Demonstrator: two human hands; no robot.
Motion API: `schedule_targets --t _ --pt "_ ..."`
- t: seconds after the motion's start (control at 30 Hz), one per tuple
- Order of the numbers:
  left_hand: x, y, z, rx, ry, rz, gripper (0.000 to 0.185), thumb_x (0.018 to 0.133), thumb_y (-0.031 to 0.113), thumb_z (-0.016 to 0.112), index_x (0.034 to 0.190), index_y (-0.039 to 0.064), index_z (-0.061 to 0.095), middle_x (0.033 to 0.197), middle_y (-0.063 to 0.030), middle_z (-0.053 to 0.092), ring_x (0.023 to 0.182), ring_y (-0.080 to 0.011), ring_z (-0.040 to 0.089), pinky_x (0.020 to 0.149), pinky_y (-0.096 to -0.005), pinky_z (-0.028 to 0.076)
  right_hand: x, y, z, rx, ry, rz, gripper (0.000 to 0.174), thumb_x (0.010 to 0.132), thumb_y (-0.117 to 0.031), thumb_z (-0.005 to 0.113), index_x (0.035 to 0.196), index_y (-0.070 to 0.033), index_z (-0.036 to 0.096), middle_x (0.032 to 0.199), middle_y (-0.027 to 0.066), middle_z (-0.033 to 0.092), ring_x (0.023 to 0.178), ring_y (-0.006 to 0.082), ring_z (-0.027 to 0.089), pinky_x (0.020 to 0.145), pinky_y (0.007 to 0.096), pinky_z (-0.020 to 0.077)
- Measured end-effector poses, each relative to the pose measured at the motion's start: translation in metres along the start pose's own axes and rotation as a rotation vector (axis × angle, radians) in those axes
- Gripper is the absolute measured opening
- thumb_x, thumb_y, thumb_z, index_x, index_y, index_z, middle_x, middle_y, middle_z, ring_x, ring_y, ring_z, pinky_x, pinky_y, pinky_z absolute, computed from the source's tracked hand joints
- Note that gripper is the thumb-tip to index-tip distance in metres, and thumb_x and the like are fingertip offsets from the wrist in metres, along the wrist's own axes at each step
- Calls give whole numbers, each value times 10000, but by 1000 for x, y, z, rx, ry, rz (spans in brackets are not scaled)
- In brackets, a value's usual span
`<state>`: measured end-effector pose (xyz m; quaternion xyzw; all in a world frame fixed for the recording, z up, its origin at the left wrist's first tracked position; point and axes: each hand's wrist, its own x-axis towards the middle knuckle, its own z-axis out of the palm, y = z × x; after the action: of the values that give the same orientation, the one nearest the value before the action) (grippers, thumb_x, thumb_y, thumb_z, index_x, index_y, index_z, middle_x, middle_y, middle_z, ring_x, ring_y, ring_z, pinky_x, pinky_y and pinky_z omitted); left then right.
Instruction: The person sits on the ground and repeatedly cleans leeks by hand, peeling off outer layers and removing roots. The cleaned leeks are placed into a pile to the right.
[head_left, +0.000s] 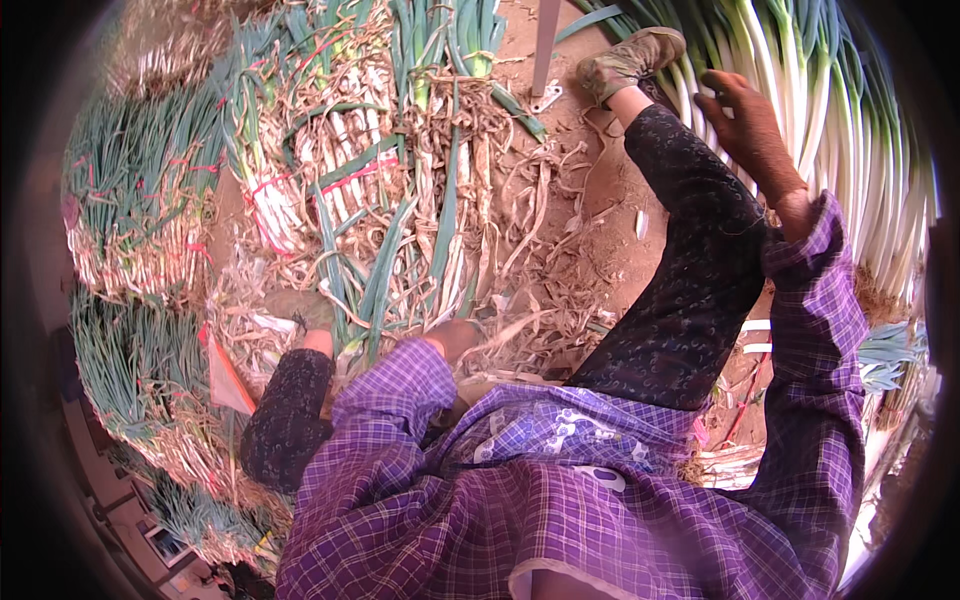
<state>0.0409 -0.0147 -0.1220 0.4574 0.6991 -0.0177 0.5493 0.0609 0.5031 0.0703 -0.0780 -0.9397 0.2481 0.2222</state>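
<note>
My right hand (739, 124) is at the upper right, its fingers apart and nothing visible between them. It hovers over or touches the edge of a pile of peeled long green onions (806, 142) with clean white stalks. My left hand (454, 337) is low before my lap, blurred and partly hidden by the sleeve. A dry, papery leaf (517, 330) runs out beside it; whether the fingers grip it I cannot tell. Just ahead, unpeeled green onions (465, 172) with brown, withered outer leaves lie on the ground, some loose green leaves (382, 277) across them.
Tied bundles of onions (142, 187) line the left side. Stripped leaf litter (555, 210) covers the dirt floor (630, 262). A metal leg (546, 52) stands near my shoe (637, 60). An orange-and-white plastic piece (227, 375) lies by my left knee. Further onions (889, 352) lie behind my right arm.
</note>
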Motion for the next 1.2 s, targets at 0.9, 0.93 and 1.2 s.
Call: schedule_targets --t 0.9,0.93,1.2 --pt "-33 -28 -144 -2022 587 777 359 904 340 657 1000 -5 635 708 -39 654 518 -120 604 498 -270 535 -97 -214 193 410 -336 377 261 919 -256 608 983 -12 676 913 212 669 861 391 655 762 440 515" --pt "-29 -12 -117 -2056 716 418 286 879 312 684 921 32 646 812 -68 671 699 -164 657 693 -319 566 -110 -215 201 475 -293 379 275 919 -266 606 986 -10 679 929 214 674 872 391 658 772 435 516" --pt "-26 45 -74 -1345 577 187 206 940 176 627 1069 20 665 991 -52 649 917 -127 608 818 -274 500 -160 -204 234 1282 -635 1003 546 940 -521 590 1067 4 674 843 37 613 740 121 523 683 281 441"
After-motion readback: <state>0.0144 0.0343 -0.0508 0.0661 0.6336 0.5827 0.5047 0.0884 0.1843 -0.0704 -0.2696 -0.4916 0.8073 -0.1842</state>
